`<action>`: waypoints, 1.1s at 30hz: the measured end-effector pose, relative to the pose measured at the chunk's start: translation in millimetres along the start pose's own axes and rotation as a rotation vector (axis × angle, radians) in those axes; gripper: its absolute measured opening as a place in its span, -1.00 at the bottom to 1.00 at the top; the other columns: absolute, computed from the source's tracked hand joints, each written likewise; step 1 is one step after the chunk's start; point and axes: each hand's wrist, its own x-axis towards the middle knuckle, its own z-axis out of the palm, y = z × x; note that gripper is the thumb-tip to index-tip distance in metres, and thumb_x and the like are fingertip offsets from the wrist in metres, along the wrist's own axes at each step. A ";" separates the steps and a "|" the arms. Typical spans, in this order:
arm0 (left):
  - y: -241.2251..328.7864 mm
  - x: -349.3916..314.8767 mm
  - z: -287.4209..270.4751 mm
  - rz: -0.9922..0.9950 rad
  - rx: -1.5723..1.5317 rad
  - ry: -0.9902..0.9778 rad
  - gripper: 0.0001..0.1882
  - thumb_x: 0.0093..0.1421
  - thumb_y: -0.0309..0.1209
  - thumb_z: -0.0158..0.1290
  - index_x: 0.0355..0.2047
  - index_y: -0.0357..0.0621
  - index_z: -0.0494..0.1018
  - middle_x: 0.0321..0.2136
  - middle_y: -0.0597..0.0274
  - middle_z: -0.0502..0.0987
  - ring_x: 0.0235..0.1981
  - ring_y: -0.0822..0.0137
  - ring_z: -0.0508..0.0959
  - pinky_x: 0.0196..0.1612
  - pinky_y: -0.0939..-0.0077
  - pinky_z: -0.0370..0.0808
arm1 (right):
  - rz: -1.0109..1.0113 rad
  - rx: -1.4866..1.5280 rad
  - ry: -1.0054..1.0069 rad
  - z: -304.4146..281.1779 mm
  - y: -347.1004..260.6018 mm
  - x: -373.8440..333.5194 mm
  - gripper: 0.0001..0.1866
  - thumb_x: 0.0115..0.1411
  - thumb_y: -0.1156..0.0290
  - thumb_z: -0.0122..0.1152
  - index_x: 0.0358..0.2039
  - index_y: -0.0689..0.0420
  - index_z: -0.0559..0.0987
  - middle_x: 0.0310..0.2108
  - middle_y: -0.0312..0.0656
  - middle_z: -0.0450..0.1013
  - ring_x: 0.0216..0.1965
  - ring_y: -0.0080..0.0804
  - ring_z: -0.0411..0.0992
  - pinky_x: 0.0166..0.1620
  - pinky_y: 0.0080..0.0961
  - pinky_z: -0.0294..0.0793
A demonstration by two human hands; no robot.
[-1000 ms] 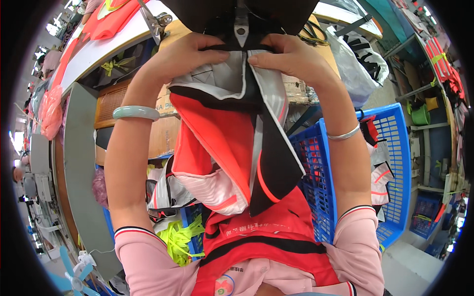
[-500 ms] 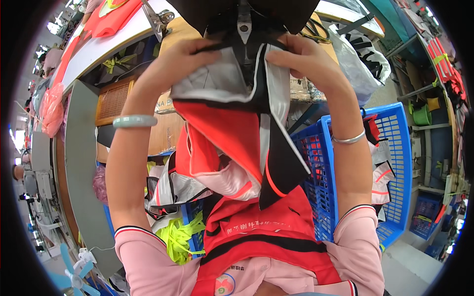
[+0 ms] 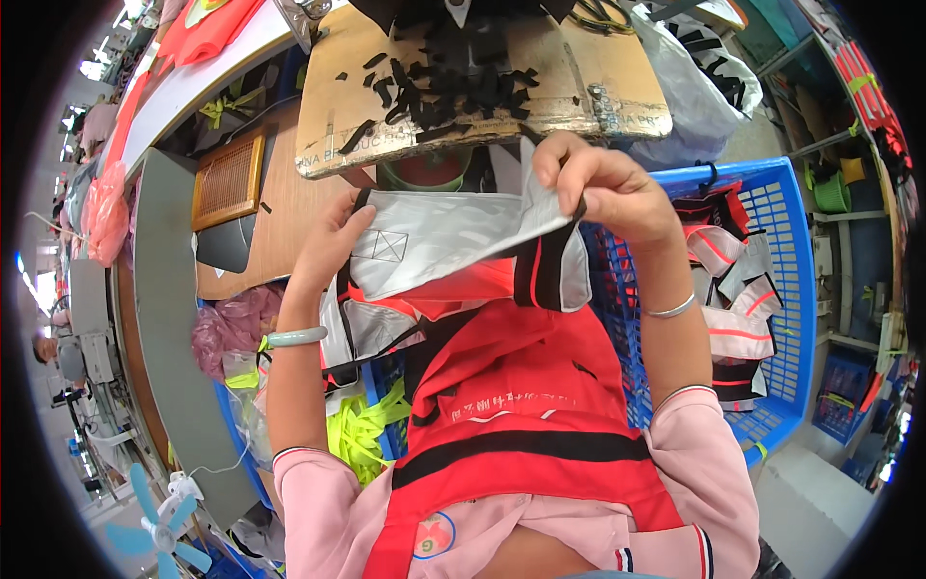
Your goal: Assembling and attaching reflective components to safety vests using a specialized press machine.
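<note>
Nearest, a red apron [image 3: 521,386] fills the lap, and just above it the grey-white fabric piece [image 3: 449,236] with black trim and red parts is stretched between two hands set well apart: the left hand [image 3: 333,236] pinches its black-edged left corner, the right hand [image 3: 612,188] grips its raised right end. Half a second ago both hands were up at the dark machine [image 3: 540,8]; now the piece has come down toward the body and is spread flatter, so it appears free of the machine and its crossed-square stitching shows. Beside it, a blue basket [image 3: 797,328] on the right holds similar pieces, and neon-yellow strips [image 3: 367,429] lie at lower left. Beyond the hands, the worn tan board [image 3: 326,106] carries a scatter of black scraps [image 3: 434,92], uncovered since the hands drew back. Farther off stand a pale-blue fan [image 3: 159,531] at left and cluttered shelving [image 3: 844,214] at right
</note>
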 end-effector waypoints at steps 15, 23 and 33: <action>91.9 -31.6 108.2 0.585 0.053 -0.279 -0.51 -0.08 -0.29 0.34 -0.18 -0.26 0.48 -0.37 0.12 0.56 -0.37 0.41 0.53 -0.26 0.50 0.47 | -0.084 0.318 0.023 41.0 -6.8 -2.3 -0.67 0.23 0.13 0.04 -0.29 0.19 0.42 -0.12 -0.13 0.36 -0.01 -0.40 0.27 0.08 -0.49 0.22; 84.2 -18.3 100.0 0.588 0.146 -0.003 -0.70 0.00 -0.35 0.28 -0.34 -0.33 0.55 -0.55 0.11 0.58 -0.53 0.56 0.48 -0.44 0.55 0.43 | 0.213 -0.310 0.406 -6.9 -21.2 -6.6 -0.77 0.29 0.44 0.04 -0.11 0.25 0.52 -0.28 -0.28 0.50 -0.21 -0.58 0.43 -0.10 -0.60 0.42; 89.6 10.0 86.8 0.542 0.317 0.205 -0.71 0.00 -0.21 0.26 -0.48 -0.22 0.54 -0.63 -0.01 0.50 -0.62 0.03 0.49 -0.51 0.35 0.40 | 0.729 -1.832 0.593 -223.9 15.5 64.9 -0.60 0.20 0.17 0.04 -0.13 0.23 0.54 -0.07 0.09 0.46 -0.04 0.05 0.44 0.02 -0.14 0.43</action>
